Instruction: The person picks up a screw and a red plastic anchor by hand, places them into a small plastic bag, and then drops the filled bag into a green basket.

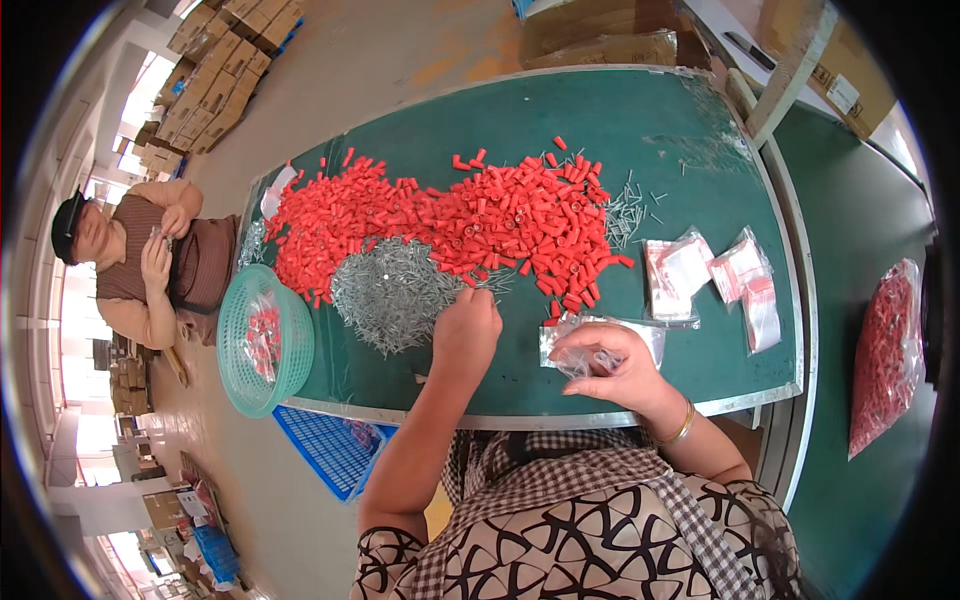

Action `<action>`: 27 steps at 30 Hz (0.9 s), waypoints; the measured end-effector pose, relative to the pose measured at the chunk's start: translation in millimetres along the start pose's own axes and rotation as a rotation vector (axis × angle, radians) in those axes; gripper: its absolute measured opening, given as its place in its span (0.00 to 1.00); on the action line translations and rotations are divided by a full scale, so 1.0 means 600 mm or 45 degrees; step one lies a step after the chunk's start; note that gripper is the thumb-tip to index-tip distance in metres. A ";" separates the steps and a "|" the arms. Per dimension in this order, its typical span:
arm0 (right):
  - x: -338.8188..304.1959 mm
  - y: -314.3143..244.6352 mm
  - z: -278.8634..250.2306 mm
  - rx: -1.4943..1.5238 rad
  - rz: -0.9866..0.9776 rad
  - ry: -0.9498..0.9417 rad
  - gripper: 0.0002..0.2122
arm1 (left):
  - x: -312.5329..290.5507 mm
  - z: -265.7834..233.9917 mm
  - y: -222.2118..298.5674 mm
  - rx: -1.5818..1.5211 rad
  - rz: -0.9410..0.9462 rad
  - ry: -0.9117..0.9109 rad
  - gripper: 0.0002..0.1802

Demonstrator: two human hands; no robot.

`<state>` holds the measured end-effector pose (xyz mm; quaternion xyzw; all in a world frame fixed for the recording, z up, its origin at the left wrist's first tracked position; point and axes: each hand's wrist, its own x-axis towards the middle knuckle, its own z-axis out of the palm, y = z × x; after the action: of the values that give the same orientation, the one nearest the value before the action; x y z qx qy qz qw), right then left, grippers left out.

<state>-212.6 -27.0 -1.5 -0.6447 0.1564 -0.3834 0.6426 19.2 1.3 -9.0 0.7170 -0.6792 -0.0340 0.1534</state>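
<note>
My left hand (468, 328) is closed, its fingertips down at the right edge of a heap of grey metal screws (385, 295). Whatever those fingers pinch is too small or hidden to make out. Behind the screws spreads a long pile of red plastic caps (520, 215), hollow and tube-shaped. My right hand (612, 362) curls around a clear plastic bag (590, 360) near the table's front edge. Under and behind that hand lie more flat clear bags (650, 340). A few loose red caps rest just beyond the right fingers.
Stacks of small zip bags (680, 275) lie at the table's right. A green basket (232, 350) with bagged red caps sits at the left corner, above a blue crate (315, 450). Across the left side, a person (150, 240) handles something small. A large bag of red pieces (888, 350) stands far right.
</note>
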 end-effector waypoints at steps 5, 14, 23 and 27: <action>-0.008 0.013 0.009 0.125 0.115 0.142 0.23 | -0.026 -0.072 0.056 -0.527 -0.191 0.014 0.09; -0.010 0.004 0.012 0.163 0.209 0.159 0.23 | -0.035 -0.118 0.125 -0.616 0.481 0.181 0.10; -0.064 -0.007 -0.010 0.270 0.204 0.290 0.21 | 0.014 -0.011 0.075 -0.517 0.286 0.022 0.08; -0.074 -0.014 -0.021 0.343 0.316 0.324 0.22 | 0.035 0.009 0.072 -0.258 0.488 -0.154 0.07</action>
<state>-253.1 -3.8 -7.9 -0.4753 0.2618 -0.3970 0.7402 -22.3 -21.7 1.0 0.5524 -0.8041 -0.1151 0.1873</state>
